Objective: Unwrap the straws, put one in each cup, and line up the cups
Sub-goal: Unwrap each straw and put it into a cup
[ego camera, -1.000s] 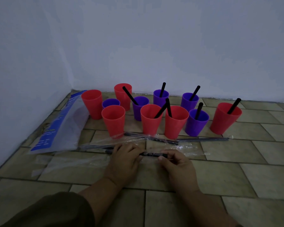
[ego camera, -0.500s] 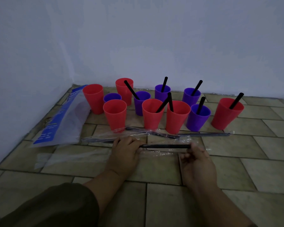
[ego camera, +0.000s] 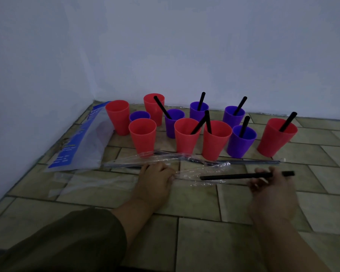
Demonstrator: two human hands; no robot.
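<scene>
Several red and purple cups stand on the tiled floor near the wall; most hold a black straw. Without a straw are the red cup (ego camera: 142,135) at front left, the red cup (ego camera: 118,116) behind it and a purple cup (ego camera: 139,116). My right hand (ego camera: 271,185) grips a black straw (ego camera: 239,176) near its right end, held level just above the floor. Its left tip still lies in the clear wrapper (ego camera: 196,176). My left hand (ego camera: 155,178) pinches the wrapper's left end against the floor.
More wrapped straws (ego camera: 249,162) lie in clear plastic between the cups and my hands. A blue and clear plastic bag (ego camera: 81,146) lies at the left by the side wall. Loose clear wrappers (ego camera: 82,182) lie left of my left hand.
My right hand has pulled the black straw to the right, nearly out of the wrapper. My left hand has stayed put on the wrapper's end.
</scene>
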